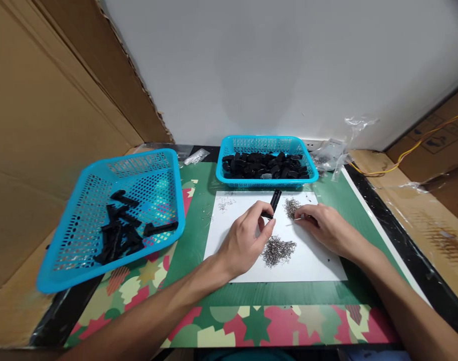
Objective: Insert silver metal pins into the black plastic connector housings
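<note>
A black plastic part (276,199) is pinched between the thumb and fingers of my left hand (247,235), its long end pointing up and away. My right hand (322,225) is closed at the edge of a small pile of metal pieces (291,206); a thin shiny piece shows at its fingertips. Just beyond my left thumb, a larger pile of small metal pieces (278,250) lies on the white sheet (307,268).
At the left stands a blue basket (180,200) with several long black parts (120,238). Another blue basket (266,184), full of black parts (270,165), is at the back by the wall. Plastic bags (330,153) and a yellow cable (402,155) lie back right.
</note>
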Action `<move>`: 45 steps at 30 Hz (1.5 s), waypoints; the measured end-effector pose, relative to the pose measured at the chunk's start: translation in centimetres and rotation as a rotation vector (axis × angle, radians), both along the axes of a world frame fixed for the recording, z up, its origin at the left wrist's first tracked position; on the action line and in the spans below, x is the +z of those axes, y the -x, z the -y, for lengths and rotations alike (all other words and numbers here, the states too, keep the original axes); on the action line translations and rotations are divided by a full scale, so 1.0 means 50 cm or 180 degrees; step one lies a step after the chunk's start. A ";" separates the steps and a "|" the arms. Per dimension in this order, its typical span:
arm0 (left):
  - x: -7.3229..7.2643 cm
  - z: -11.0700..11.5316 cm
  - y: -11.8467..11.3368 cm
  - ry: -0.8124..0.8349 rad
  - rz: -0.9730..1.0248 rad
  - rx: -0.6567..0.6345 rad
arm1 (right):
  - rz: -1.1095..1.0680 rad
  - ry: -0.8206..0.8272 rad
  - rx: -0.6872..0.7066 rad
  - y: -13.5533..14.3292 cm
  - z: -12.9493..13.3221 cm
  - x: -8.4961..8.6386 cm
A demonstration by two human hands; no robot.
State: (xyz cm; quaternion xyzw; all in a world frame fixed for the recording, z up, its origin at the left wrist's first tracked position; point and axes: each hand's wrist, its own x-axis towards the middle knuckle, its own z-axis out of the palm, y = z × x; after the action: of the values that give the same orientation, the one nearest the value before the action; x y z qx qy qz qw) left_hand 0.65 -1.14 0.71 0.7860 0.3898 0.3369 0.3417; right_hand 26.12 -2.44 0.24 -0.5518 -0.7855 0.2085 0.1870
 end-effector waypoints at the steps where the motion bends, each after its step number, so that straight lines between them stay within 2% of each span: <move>1: 0.000 0.000 0.000 -0.0001 0.0007 -0.0005 | 0.0097 -0.0065 0.0033 0.001 0.001 -0.002; 8: 0.002 0.000 0.000 -0.0006 0.0015 -0.0011 | 0.0229 -0.0366 0.0157 0.000 -0.001 -0.016; 13: 0.000 -0.003 -0.001 0.0036 0.0062 0.0017 | -0.0227 -0.0169 -0.0150 -0.011 0.000 -0.007; 17: -0.004 -0.004 0.000 0.0067 0.0097 0.0007 | -0.0956 0.0050 -0.0334 -0.007 0.001 0.005; 25: 0.003 -0.001 0.001 0.0141 0.0331 -0.0255 | -0.3157 0.0624 -0.0506 0.038 0.004 0.011; 30: 0.006 0.003 -0.003 0.0461 0.0614 -0.0299 | -0.3828 0.1170 -0.0330 0.072 0.019 0.015; 38: 0.005 0.005 -0.008 0.0651 0.0705 -0.0294 | -0.3633 0.1509 -0.0203 0.103 0.035 0.007; 45: 0.004 0.003 -0.010 0.0695 0.0611 -0.0118 | -0.2736 0.0899 -0.0356 0.096 0.038 0.017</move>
State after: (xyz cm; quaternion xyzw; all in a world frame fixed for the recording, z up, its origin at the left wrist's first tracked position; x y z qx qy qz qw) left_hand 1.14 -1.27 0.91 0.7154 0.3750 0.3598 0.4670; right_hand 21.31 -4.35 1.08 -0.4769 -0.5694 0.5133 0.4300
